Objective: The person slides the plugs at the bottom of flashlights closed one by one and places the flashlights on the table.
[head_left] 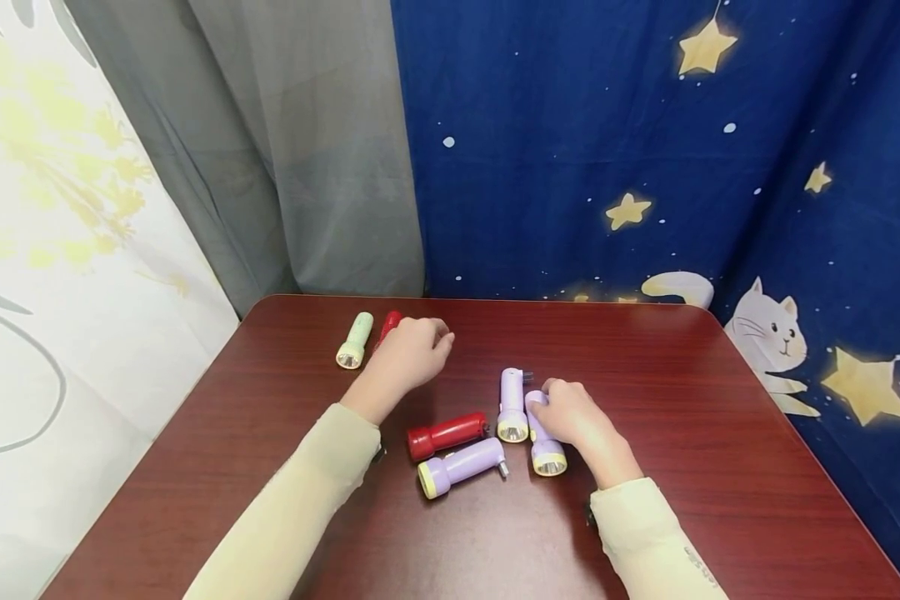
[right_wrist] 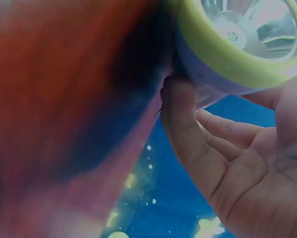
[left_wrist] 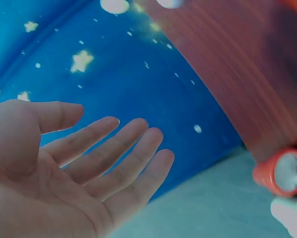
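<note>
My right hand (head_left: 576,419) grips a purple flashlight (head_left: 546,448) with a yellow rim, its lens toward the table's front. Up close in the right wrist view, that lens ring (right_wrist: 223,57) hides part of the fingers. Over the back left of the table, my left hand (head_left: 412,354) has nothing in it; its fingers are spread and slightly bent in the left wrist view. Beside that hand lies a red flashlight (head_left: 392,319), partly hidden by it, then a pale green flashlight (head_left: 357,337). A second purple flashlight (head_left: 512,400) lies just left of the gripped one, its plug prongs out.
Another red flashlight (head_left: 450,434) and a third purple flashlight (head_left: 465,465) lie side by side at the table's middle, the purple one with prongs out. The brown table (head_left: 682,517) ends at grey (head_left: 337,150) and blue star-printed curtains (head_left: 540,167).
</note>
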`<control>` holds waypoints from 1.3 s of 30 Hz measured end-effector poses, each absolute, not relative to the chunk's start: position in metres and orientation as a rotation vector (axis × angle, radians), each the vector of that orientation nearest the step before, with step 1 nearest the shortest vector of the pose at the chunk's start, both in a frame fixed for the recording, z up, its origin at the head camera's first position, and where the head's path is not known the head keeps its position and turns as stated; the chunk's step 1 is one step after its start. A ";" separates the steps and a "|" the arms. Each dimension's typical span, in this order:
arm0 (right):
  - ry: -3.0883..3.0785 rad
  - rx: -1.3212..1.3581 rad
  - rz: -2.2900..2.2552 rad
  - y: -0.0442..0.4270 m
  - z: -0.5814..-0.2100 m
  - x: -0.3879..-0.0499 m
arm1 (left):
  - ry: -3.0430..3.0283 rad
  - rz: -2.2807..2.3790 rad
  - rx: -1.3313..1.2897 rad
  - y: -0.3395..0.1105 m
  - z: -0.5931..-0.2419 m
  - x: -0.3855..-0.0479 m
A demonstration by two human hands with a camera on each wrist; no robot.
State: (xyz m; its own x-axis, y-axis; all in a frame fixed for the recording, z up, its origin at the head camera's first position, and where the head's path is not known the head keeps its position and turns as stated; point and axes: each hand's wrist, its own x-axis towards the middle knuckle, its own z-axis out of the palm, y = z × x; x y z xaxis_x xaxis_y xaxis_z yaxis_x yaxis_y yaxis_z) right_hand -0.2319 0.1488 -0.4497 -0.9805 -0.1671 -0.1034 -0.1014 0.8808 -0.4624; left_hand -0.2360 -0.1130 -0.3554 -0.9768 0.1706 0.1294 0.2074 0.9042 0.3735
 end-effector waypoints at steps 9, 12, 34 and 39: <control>2.938 -0.213 -0.897 0.146 -0.400 -0.212 | -3.024 -0.706 -0.431 -0.084 -0.359 -0.194; 2.947 -0.247 -0.980 0.144 -0.390 -0.205 | -3.005 -0.791 -0.493 -0.078 -0.360 -0.183; 2.780 -0.589 -1.585 0.111 -0.373 -0.186 | -2.667 -1.641 -0.456 -0.079 -0.376 -0.176; 2.756 -0.689 -1.629 0.106 -0.372 -0.180 | -2.586 -1.641 -0.431 -0.079 -0.376 -0.171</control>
